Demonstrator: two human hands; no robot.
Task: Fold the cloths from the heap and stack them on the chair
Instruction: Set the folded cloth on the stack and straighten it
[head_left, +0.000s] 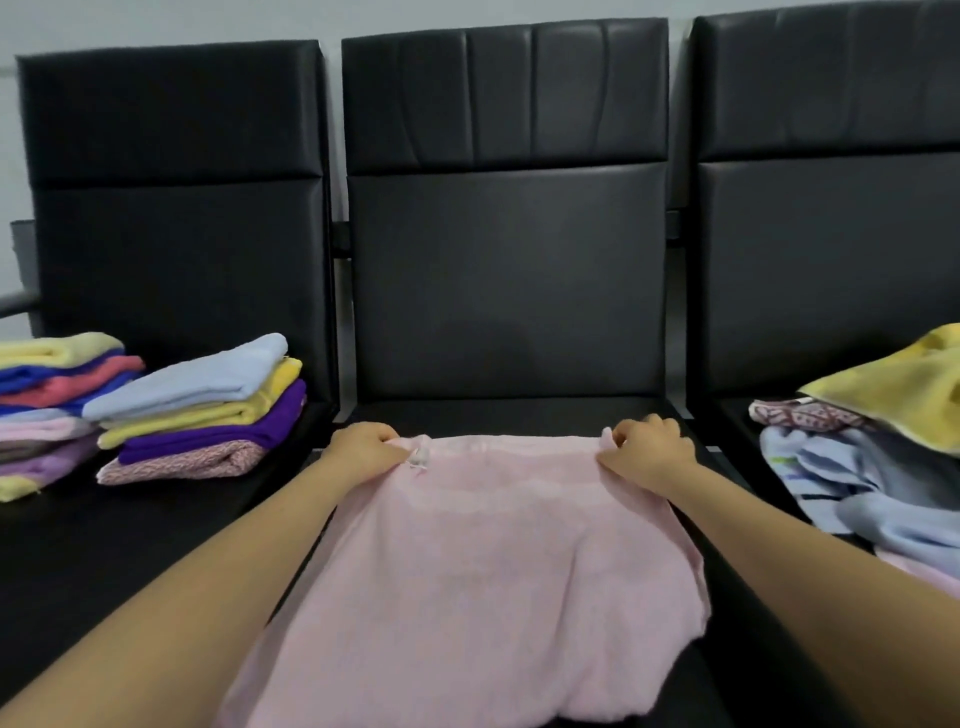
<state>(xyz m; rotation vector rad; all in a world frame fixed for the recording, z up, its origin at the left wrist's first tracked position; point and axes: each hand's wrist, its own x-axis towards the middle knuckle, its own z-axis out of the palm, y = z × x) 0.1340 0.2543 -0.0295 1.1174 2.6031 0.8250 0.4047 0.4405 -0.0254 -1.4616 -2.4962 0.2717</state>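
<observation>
A pink cloth (483, 571) lies spread over the seat of the middle black chair (509, 291). My left hand (363, 444) pinches its far left corner, and my right hand (649, 447) pinches its far right corner. Both corners sit near the back of the seat. On the left chair (176, 208) stand two stacks of folded cloths: one (202, 410) topped by a light blue cloth, the other (52, 405) at the far left topped by a pale yellow one. The unfolded heap (872, 457) lies on the right chair, with a yellow cloth on top.
Three black padded chairs stand side by side against a pale wall. The right chair (831, 234) holds the heap. An armrest (15, 304) shows at the far left edge. Narrow gaps separate the chair seats.
</observation>
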